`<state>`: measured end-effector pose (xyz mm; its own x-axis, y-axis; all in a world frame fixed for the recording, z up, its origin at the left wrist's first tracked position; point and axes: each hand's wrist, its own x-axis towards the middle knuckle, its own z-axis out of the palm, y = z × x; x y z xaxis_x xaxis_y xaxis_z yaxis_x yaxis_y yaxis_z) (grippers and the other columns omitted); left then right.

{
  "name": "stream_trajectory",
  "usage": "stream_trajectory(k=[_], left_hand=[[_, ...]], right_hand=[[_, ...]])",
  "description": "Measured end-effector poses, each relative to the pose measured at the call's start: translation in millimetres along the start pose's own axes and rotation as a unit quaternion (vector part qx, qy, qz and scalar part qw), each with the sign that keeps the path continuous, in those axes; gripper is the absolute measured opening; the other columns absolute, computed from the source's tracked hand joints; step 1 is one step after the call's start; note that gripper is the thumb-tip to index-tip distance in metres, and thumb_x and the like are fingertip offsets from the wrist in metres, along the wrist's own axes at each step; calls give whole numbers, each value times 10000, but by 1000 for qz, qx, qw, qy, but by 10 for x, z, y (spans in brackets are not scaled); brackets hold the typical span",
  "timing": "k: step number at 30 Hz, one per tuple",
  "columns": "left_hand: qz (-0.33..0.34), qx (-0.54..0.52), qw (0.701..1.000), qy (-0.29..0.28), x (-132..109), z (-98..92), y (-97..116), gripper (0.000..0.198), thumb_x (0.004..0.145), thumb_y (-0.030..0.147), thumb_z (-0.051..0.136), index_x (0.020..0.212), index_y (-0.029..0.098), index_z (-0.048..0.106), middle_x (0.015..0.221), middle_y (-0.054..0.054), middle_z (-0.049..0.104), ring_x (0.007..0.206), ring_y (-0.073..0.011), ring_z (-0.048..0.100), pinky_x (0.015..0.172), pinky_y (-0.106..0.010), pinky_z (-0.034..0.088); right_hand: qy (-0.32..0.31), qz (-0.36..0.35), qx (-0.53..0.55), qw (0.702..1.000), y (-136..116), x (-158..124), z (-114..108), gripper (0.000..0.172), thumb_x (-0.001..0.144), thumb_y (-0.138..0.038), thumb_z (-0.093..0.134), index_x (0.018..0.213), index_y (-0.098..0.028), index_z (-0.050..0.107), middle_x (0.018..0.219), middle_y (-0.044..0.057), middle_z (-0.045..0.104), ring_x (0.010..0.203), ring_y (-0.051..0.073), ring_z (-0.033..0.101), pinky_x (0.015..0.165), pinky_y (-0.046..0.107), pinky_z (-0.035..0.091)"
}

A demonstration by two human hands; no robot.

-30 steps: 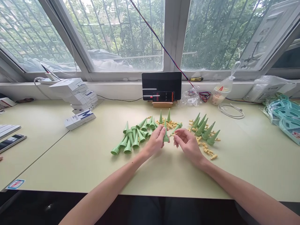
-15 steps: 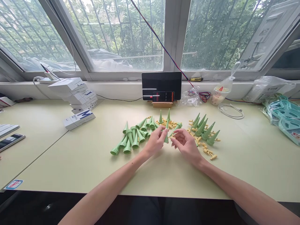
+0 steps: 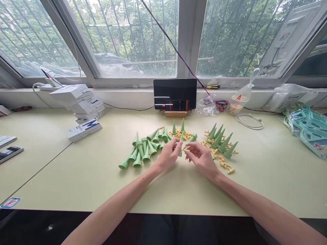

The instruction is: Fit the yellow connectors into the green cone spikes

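"How did the hands hold their things?"

"The left hand (image 3: 168, 152) was closed around a green cone (image 3: 181, 136), point upward, above the table between two groups. I think this turned its lower side toward the right hand (image 3: 203, 158)."

"And that one?"

"Its fingertips made a narrow pinch on a yellow piece (image 3: 184, 150), probably because so small a thing offers little to grasp."

"Why were the other cones divided?"

"The lying cones (image 3: 146, 157) were at the left and the standing cones (image 3: 219, 140) at the right, perhaps to keep two kinds apart, each near one hand."

"What differed from one second earlier?"

"Then a gap separated piece and cone; now the piece seemed to meet the cone's side. Whether it had entered, I could not tell."
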<state>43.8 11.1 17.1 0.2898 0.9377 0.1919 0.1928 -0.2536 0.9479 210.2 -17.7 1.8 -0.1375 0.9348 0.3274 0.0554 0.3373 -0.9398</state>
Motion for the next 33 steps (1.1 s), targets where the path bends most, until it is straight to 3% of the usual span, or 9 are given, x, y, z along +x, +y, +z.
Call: stream_trajectory(k=[8,21,33], left_hand=[[36,42,998,5,-6,8,-7,293,961,459,474,867,190,539,580,37,523,518,-107,443,508,-214,318],[10,7,1000,-23,19,-17,-64,332,957,505,478,920,181,538,682,30,527,502,-77,469,463,-199,402],[-6,-81,991,-104,108,-153,-7,350,891,439,626,1033,123,677,1005,-106,675,813,-176,655,659,-305,600]], right_hand=[[-4,-1,-3,1000,15,12,8,239,888,-385,665,1045,-210,623,790,31,654,650,179,658,601,335,564],[-3,2,26,1000,59,9,-6,246,889,-353,673,1065,-198,599,824,39,657,697,183,674,590,314,567],[35,1,19,999,70,52,-22,227,901,-360,654,1047,-201,587,833,32,656,692,175,662,608,313,562]])
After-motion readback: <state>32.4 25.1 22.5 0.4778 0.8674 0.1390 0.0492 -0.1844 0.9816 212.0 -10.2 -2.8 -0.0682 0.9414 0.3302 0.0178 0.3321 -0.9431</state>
